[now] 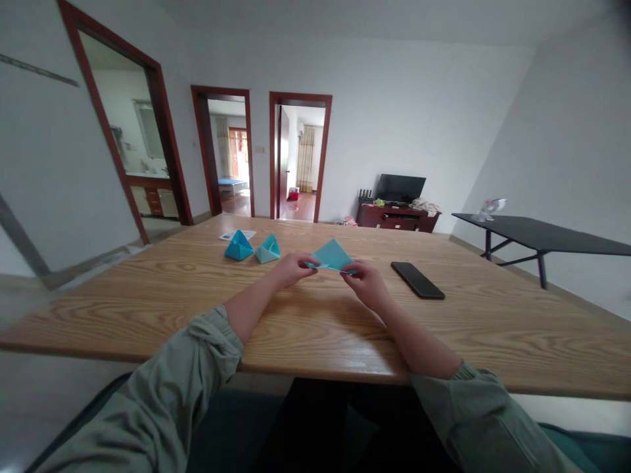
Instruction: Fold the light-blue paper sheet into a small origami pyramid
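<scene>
Both hands meet over the table (148, 295), each pinching an end of a folded teal paper (333, 255) held just above the wood. The left hand (292, 268) has its fingertips closed on the paper's nine o'clock corner; the right hand (367, 282) grips the five o'clock edge, fingers curled. At ten o'clock from the paper sit two folded shapes, a blue one (238, 246) and a paler one (267, 249), just beside each other. A phone (417, 280) lies at three o'clock, near the right hand.
</scene>
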Tool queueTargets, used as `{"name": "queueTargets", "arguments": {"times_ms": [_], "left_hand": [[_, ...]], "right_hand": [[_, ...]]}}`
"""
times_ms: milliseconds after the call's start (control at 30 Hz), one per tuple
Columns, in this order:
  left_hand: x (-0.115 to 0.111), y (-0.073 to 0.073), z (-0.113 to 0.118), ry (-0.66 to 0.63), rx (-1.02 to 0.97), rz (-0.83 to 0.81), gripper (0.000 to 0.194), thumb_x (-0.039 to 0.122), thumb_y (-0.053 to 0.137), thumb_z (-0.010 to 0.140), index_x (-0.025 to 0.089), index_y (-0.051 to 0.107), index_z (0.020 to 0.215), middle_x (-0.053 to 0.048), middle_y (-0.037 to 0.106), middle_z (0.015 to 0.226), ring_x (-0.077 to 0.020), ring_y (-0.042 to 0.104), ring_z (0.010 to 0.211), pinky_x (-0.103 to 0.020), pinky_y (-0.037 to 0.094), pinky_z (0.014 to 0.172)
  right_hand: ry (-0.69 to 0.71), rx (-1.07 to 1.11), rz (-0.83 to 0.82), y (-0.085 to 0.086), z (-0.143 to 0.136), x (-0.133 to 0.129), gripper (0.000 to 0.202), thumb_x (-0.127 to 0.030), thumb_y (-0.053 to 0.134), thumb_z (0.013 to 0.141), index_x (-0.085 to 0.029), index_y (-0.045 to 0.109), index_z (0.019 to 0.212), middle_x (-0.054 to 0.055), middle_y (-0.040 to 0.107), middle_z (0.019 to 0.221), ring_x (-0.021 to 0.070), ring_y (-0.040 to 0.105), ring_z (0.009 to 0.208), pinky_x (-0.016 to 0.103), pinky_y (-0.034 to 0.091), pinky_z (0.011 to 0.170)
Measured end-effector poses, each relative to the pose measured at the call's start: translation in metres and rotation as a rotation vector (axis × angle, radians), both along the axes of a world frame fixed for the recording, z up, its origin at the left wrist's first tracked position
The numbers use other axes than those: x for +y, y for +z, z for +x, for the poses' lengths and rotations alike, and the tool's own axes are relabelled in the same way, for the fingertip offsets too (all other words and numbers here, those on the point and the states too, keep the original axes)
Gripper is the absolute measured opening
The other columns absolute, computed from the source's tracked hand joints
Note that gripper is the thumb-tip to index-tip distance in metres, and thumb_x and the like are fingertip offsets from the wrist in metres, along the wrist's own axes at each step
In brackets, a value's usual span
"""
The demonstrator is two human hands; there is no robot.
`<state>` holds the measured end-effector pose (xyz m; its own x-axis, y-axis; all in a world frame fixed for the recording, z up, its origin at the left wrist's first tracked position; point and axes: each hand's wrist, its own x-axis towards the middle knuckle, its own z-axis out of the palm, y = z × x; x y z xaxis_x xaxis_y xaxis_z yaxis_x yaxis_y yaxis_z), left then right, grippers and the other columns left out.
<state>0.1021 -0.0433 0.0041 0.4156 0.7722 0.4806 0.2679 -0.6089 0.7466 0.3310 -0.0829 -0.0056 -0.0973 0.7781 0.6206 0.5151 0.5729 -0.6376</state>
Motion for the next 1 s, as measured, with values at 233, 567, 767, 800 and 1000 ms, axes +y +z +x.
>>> {"name": "queueTargets", "arguments": {"times_ms": [233,567,767,800,1000], "left_hand": [[-0.003,0.001,0.0,-0.036,-0.158,-0.183,0.04,0.039,0.075,0.063,0.011,0.067,0.091,0.001,0.059,0.061,-0.0085,0.052,0.054,-0.019,0.039,0.051],[0.003,0.002,-0.005,-0.001,-0.156,-0.147,0.037,0.047,0.064,0.074,0.011,0.068,0.08,-0.004,0.063,0.063,-0.0114,0.058,0.058,-0.022,0.046,0.056],[0.002,0.0,-0.001,-0.057,-0.248,-0.223,0.058,0.038,0.075,0.066,0.014,0.052,0.113,-0.006,0.067,0.078,-0.0133,0.063,0.06,-0.023,0.048,0.054],[0.001,-0.001,0.0,-0.09,-0.247,-0.252,0.063,0.037,0.076,0.066,0.015,0.049,0.119,-0.007,0.068,0.083,-0.0143,0.065,0.062,-0.023,0.049,0.054],[-0.004,0.0,0.007,-0.09,-0.314,-0.346,0.052,0.041,0.071,0.071,0.014,0.051,0.111,-0.011,0.066,0.093,-0.0175,0.068,0.07,-0.022,0.05,0.054]], "right_hand": [[0.009,0.139,-0.2,-0.004,0.001,0.0,0.025,-0.04,0.068,0.067,-0.017,0.065,0.077,-0.004,0.052,0.054,0.0101,0.042,0.048,0.023,0.03,0.047],[0.08,0.318,-0.276,0.002,0.005,0.001,0.032,-0.046,0.068,0.067,-0.015,0.068,0.076,0.005,0.065,0.068,0.015,0.055,0.063,0.029,0.045,0.061],[0.114,0.273,-0.255,-0.003,0.002,0.003,0.032,-0.047,0.066,0.07,-0.016,0.061,0.074,0.003,0.063,0.066,0.0136,0.053,0.06,0.027,0.043,0.058],[0.125,0.269,-0.239,-0.003,0.001,0.003,0.031,-0.046,0.067,0.069,-0.017,0.059,0.077,0.001,0.062,0.066,0.0131,0.052,0.059,0.026,0.041,0.057],[0.094,0.149,-0.216,0.001,-0.002,-0.003,0.034,-0.051,0.062,0.072,-0.018,0.057,0.067,-0.001,0.057,0.06,0.0126,0.049,0.056,0.026,0.037,0.054]]}}
